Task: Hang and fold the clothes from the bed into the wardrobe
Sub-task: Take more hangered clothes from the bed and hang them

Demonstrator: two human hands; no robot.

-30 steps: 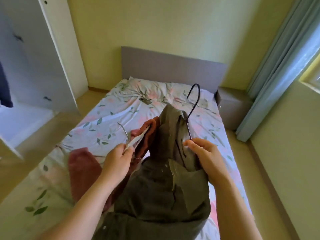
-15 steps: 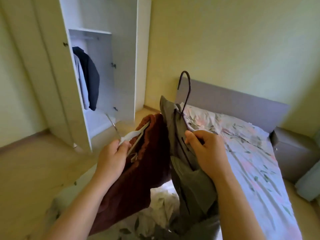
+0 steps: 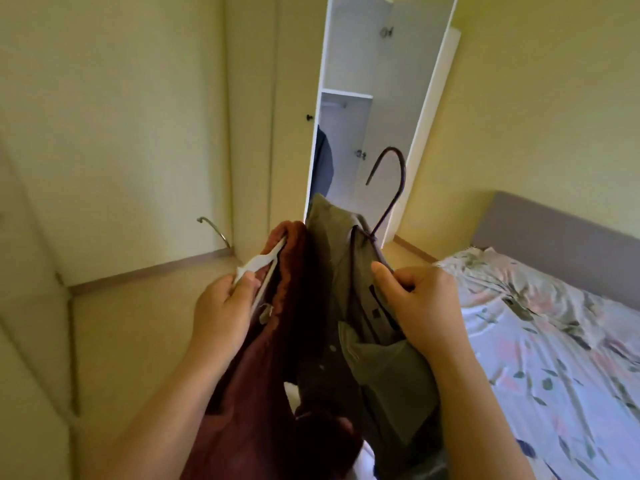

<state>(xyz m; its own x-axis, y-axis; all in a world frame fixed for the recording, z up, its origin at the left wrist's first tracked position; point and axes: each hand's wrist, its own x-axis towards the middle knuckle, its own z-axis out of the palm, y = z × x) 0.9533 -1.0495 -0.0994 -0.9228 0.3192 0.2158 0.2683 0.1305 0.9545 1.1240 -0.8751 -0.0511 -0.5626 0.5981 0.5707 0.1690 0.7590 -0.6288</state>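
1. Since the frame half a second ago the view has swung left: the wardrobe (image 3: 349, 57) now stands at upper centre, and the bed (image 3: 561, 358) has slid to the right edge.
2. Both hands have stayed at lower centre, each holding a hanger with a garment on it, much as before.
3. The left hand (image 3: 225, 306) grips a white hanger (image 3: 258, 263): its fingers are curled round the hanger's arm and the thumb lies on top. The metal hook (image 3: 214, 230) of this hanger points to the left of the frame.
4. A rust-red garment (image 3: 256, 386) hangs from the white hanger and drops past the left forearm to the bottom edge.
5. The right hand (image 3: 426, 306) grips a dark hanger (image 3: 393, 188) low on its neck, fingers closed round it. Its hook rises in front of the open wardrobe compartment.
6. An olive-green garment (image 3: 384, 375) hangs on the dark hanger, touching the rust-red one on its left.
7. Inside the wardrobe a shelf (image 3: 346, 93) sits above a rail (image 3: 334, 105), and a dark garment (image 3: 323, 161) hangs at the compartment's left side.
8. The bed carries a floral sheet and meets a grey headboard (image 3: 554, 233) at right.
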